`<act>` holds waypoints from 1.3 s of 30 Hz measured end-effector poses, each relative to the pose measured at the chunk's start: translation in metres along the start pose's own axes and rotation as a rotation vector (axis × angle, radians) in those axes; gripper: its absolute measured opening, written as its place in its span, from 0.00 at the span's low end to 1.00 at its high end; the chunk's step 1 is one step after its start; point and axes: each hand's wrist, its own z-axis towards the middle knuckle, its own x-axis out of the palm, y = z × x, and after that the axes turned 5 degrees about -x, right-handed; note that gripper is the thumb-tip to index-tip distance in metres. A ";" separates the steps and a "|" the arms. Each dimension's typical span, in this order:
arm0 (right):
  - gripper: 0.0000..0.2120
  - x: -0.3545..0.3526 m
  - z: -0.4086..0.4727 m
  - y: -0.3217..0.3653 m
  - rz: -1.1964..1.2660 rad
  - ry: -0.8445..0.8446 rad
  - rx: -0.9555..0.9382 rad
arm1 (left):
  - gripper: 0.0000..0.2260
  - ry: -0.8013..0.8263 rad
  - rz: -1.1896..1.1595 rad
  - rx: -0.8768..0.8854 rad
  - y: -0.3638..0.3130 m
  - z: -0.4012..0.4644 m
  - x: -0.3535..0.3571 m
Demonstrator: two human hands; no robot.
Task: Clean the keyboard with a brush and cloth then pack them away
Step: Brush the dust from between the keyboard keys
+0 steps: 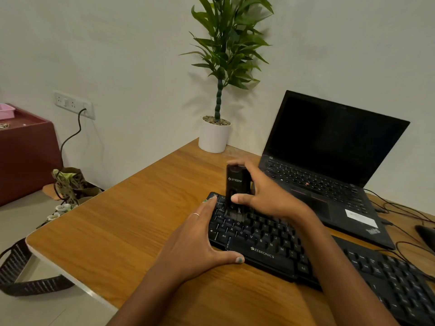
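Black plastic keyboard [270,241] lies on the woodgrain desk [131,222]; the left hand [195,245] rests spread along its left end, the right hand [266,196] grips an upright rectangular brush [234,191], bristles on the keys.

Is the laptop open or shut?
Open. The laptop's lid stands up behind its keys, and its screen is dark, so it looks off or asleep.

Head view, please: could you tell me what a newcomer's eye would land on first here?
First, the right hand gripping a black brush upright, bristles on the keyboard at its left end. The left hand lies flat against that end, steadying it on the wooden desk. Behind them stand an open laptop with a dark screen and a tall plant in a white pot at the desk's corner.
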 end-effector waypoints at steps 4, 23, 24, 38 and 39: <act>0.32 0.012 0.002 -0.001 -0.073 -0.120 0.026 | 0.56 0.003 0.008 -0.007 -0.001 -0.001 0.000; 0.31 0.022 0.000 0.011 -0.122 -0.173 0.082 | 0.57 0.003 0.004 -0.012 0.001 0.001 0.001; 0.31 0.025 0.000 0.011 -0.158 -0.224 0.090 | 0.57 0.002 0.006 -0.014 0.001 0.001 0.001; 0.30 0.017 -0.003 0.018 -0.051 -0.074 0.109 | 0.57 0.014 -0.002 -0.013 0.001 0.001 0.000; 0.31 0.019 -0.002 0.017 -0.059 -0.099 0.105 | 0.57 0.013 0.002 -0.014 0.002 0.000 0.000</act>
